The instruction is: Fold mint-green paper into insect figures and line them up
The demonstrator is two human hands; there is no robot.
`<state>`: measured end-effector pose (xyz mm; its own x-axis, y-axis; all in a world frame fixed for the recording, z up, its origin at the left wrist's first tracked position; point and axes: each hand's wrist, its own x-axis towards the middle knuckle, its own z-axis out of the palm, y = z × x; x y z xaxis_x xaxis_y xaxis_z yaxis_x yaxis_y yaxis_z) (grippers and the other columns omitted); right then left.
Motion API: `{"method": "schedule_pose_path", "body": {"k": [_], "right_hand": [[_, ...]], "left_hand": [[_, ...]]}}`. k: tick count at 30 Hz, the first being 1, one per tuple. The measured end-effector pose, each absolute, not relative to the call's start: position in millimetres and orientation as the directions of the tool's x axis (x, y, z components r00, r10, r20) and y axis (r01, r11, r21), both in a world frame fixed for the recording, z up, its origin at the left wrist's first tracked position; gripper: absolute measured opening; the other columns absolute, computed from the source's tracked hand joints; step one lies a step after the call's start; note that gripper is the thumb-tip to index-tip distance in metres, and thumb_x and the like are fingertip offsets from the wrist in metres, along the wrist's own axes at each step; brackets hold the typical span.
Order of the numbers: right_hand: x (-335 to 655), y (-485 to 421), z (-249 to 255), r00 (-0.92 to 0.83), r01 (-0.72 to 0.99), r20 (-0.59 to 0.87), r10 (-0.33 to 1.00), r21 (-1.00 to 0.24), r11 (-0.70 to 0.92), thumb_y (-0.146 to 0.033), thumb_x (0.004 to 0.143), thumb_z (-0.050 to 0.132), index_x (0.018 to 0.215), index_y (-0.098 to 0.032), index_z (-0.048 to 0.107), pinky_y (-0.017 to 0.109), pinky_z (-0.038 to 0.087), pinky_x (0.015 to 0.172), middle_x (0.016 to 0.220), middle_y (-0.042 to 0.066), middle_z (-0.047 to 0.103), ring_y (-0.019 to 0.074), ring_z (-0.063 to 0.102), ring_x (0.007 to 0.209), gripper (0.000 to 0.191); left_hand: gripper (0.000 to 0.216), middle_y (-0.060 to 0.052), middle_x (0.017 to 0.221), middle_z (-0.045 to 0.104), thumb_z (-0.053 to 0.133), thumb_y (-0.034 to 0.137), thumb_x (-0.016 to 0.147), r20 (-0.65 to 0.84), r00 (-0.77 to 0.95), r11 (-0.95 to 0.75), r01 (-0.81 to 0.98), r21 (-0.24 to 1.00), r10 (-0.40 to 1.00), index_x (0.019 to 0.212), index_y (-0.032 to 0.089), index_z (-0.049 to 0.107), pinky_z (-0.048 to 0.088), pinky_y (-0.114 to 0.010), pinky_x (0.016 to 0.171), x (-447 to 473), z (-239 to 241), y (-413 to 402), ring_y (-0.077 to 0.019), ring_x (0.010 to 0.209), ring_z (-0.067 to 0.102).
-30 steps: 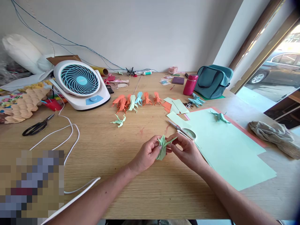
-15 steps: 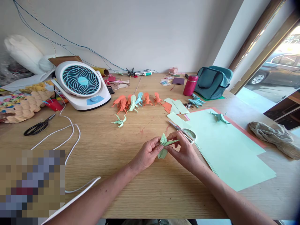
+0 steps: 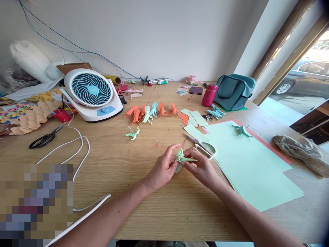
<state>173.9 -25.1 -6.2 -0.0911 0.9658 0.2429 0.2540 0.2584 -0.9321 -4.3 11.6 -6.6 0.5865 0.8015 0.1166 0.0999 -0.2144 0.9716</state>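
Between my two hands is a light green folded paper figure (image 3: 181, 157), with a long thin point reaching right and a wider flap below. My left hand (image 3: 164, 168) pinches its left side between thumb and fingers, the index finger raised off the paper. My right hand (image 3: 200, 167) grips the pointed right part between thumb and fingertips. Just beyond the right hand lie scissors (image 3: 203, 145) with pale handles. A finished-looking green paper figure (image 3: 132, 133) rests on the table, and behind it stand several orange figures (image 3: 162, 109), a green one (image 3: 147, 115) and a blue one (image 3: 154, 109).
Large green sheets (image 3: 254, 168) cover the right side, with a teal paper figure (image 3: 241, 129) on them. A white fan (image 3: 92, 91), black scissors (image 3: 46, 137) and a white cord (image 3: 82, 144) are at left. A pink bottle (image 3: 209, 95) and teal bag (image 3: 232, 92) stand back right.
The paper figure has tilted between my hands, its lower flap now showing less. My left index finger has lifted away from it. The whole view has shifted slightly.
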Motion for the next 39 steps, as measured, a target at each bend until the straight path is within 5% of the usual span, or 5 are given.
{"method": "schedule_pose_path", "body": {"k": [10,16,26,33,39], "right_hand": [[183,-28,2,-0.229,0.240,0.340,0.912,-0.888,0.391,-0.036,0.088,0.070,0.088,-0.026,0.072,0.048,0.039,0.109,0.133,0.008,0.054,0.0284,0.047,0.129,0.010],[184,-29,6,-0.337,0.197,0.342,0.877,-0.885,0.421,-0.036,0.090,0.068,0.089,-0.026,0.071,0.049,0.046,0.103,0.136,0.008,0.052,0.0273,0.051,0.125,0.011],[175,-26,-2,-0.153,0.310,0.284,0.946,-0.896,0.319,-0.025,0.086,0.067,0.082,-0.022,0.069,0.036,0.050,0.090,0.109,0.006,0.061,0.0214,0.060,0.102,0.006],[165,-23,-18,-0.146,0.104,0.109,0.983,-0.987,0.125,-0.037,0.085,0.067,0.081,-0.021,0.060,0.025,0.048,0.051,0.082,0.001,0.060,0.0122,0.056,0.059,0.019],[169,-22,-13,-0.144,0.029,0.098,0.985,-0.994,0.104,-0.049,0.085,0.068,0.089,-0.022,0.056,0.028,0.050,0.058,0.081,0.002,0.063,0.0163,0.061,0.069,0.030]], "left_hand": [[0.046,-0.008,0.109,0.065,0.059,0.042,0.091,-0.030,0.825,0.242,-0.131,0.961,0.565,0.133,0.024,0.057,0.047,-0.028,0.081,-14,5,18,-0.0178,0.095,0.061],[0.042,-0.006,0.096,0.069,0.064,0.051,0.087,-0.023,0.836,0.032,0.007,0.999,0.548,0.113,0.019,0.070,0.048,-0.028,0.077,-19,5,27,-0.0194,0.089,0.061],[0.061,-0.014,0.140,0.055,0.069,0.036,0.087,0.077,0.807,-0.038,-0.068,0.997,0.586,0.142,0.021,0.047,0.042,-0.038,0.106,-13,4,21,-0.0252,0.128,0.054],[0.056,-0.013,0.126,0.065,0.063,0.033,0.092,0.036,0.787,-0.069,0.008,0.998,0.615,0.143,0.021,0.045,0.053,-0.031,0.088,-8,4,17,-0.0184,0.091,0.071],[0.048,-0.011,0.128,0.063,0.056,0.037,0.095,0.115,0.727,-0.203,0.034,0.979,0.677,0.141,0.021,0.049,0.051,-0.029,0.092,-7,3,15,-0.0183,0.096,0.068]]}}
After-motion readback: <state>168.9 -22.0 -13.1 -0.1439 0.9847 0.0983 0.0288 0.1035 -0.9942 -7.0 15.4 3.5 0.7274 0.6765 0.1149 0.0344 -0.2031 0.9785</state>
